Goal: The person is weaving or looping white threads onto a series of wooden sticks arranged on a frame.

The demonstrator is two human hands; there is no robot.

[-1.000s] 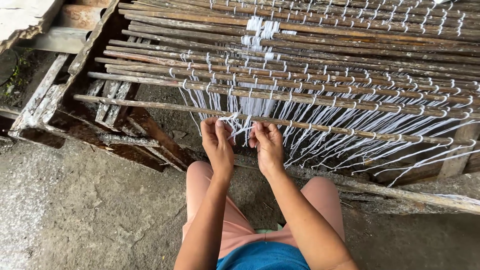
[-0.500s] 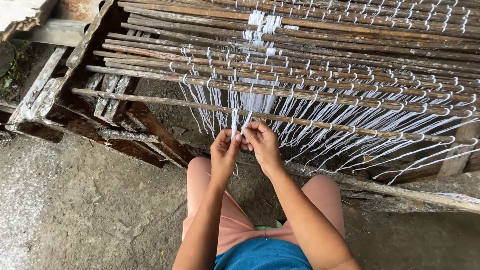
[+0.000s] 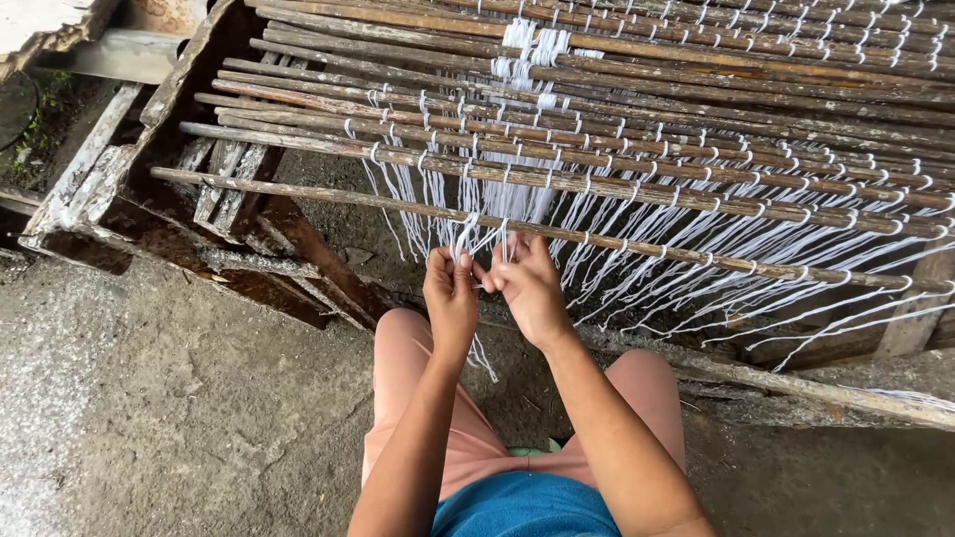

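Hands met at the nearest stick [image 3: 696,257], just under the spot where white strings [image 3: 476,237] came down off it. The left hand [image 3: 450,298] was raised with its fingers [image 3: 464,267] curled and pressed together at the tips, pinching a strand of the strings between thumb and forefinger. The right hand [image 3: 529,288] sat just beside it, thumb tip touching the left fingertips, its own fingers bent inward and closed on the same small bunch of strings. The strands ran up from the pinch to the stick, spreading slightly as they rose, and one loose end [image 3: 484,360] hung down below the hands, between the two wrists. Whether a knot sat inside the pinch could not be told; the fingertips hid it.

The stick lay across a rough wooden frame [image 3: 119,169], the closest of many sticks [image 3: 637,109] laid side by side, each wound with loops of the same white string. More strings [image 3: 796,308] trailed slack from the sticks to the right of the hands, well apart from the fingers. A thicker clump of white string [image 3: 532,45] showed further up among the far sticks.

Both forearms reached up from the bottom of the view, over pink shorts [image 3: 408,358] and a blue shirt [image 3: 522,507]. Grey concrete ground [image 3: 149,418] lay to the left, under the frame's worn corner.
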